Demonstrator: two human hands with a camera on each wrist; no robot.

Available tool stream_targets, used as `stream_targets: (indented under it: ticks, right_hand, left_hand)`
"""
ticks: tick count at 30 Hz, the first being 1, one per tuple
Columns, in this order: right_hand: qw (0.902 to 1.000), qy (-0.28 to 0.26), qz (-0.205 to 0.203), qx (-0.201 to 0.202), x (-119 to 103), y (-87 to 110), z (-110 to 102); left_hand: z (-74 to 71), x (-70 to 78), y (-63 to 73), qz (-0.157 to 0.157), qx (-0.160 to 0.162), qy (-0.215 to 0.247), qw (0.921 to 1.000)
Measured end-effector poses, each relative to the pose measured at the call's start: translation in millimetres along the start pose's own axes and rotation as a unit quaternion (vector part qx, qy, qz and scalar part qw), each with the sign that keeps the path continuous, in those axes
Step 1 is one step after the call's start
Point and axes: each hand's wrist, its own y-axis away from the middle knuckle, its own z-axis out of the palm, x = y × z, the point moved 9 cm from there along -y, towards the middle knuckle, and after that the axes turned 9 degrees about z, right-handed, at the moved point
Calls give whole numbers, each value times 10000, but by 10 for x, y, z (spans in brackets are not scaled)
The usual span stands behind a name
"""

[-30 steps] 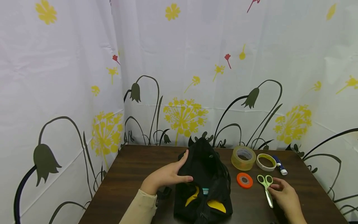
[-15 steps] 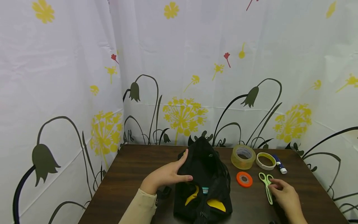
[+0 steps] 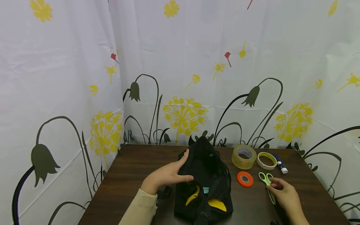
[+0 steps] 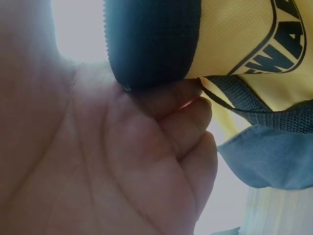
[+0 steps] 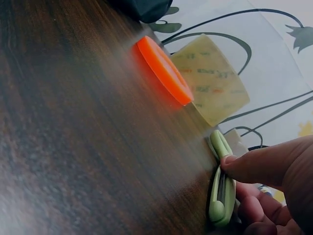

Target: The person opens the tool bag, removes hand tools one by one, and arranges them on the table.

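A black bag with yellow panels (image 3: 197,207) stands on the dark wooden table, its mouth gaping. My left hand (image 3: 166,177) grips the bag's left side, thumb towards me. Up close in the left wrist view, the fingers of that hand (image 4: 142,166) curl under a dark zippered edge beside yellow fabric (image 4: 234,39) with black lettering. To the right of the bag, my right hand (image 3: 288,195) pinches light-green scissors (image 3: 265,178) between thumb and fingers. The right wrist view shows the scissors (image 5: 222,196) nearly edge-on, close over the tabletop, with the thumb across them.
Behind the scissors sit a wide clear tape roll (image 3: 239,164), a narrower white tape roll (image 3: 266,167) and a blue-and-white glue stick (image 3: 281,166). An orange tape roll (image 3: 240,180) lies between bag and scissors. A patterned curtain (image 3: 208,56) hangs behind the table (image 3: 135,162).
My right hand has taken a fuller hold on the scissors and turned them slightly, handles now leaning further left. The left hand keeps its grip on the bag. The head view has shifted a little.
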Motion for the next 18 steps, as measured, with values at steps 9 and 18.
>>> stream_targets:
  ticks: [9,18]
  right_hand:
    - [9962,-671,253,499,82,42,-15]
    - [9632,-2133,305,1606,86,193,-189]
  left_hand:
    - [18,-32,14,-20,-19,24,10000]
    - [-7,-17,-5,2,-8,25,10000]
